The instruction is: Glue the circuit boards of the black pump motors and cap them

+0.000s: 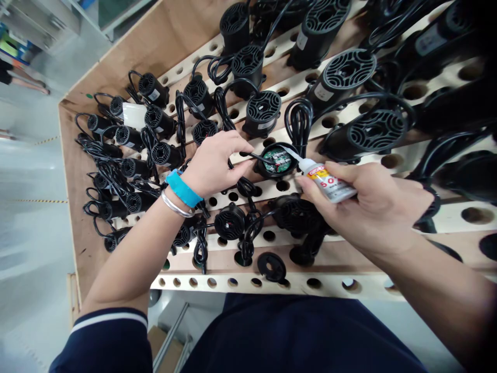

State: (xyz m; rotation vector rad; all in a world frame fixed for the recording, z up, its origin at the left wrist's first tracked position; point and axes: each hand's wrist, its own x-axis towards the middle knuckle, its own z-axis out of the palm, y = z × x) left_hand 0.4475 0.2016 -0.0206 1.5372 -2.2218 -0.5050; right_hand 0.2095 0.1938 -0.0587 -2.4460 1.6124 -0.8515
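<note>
Fingers of the right hand [373,207] wrap a small glue bottle [330,181], its white nozzle tipped into an open pump housing [276,159] where a green circuit board [277,158] shows. Left hand [215,163] pinches the housing's black cable [252,155] at its rim. Around them, black pumps [264,111] sit in a perforated wooden rack [295,282].

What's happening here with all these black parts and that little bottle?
A person is working over a wooden rack full of holes, packed with black pumps and their coiled cords. The left hand steadies an open pump with a green circuit board showing inside, fingers on its cord. The right hand holds a small glue bottle, its nozzle tip pointed into the open pump. A loose black cap lies on the rack near the person.
</note>
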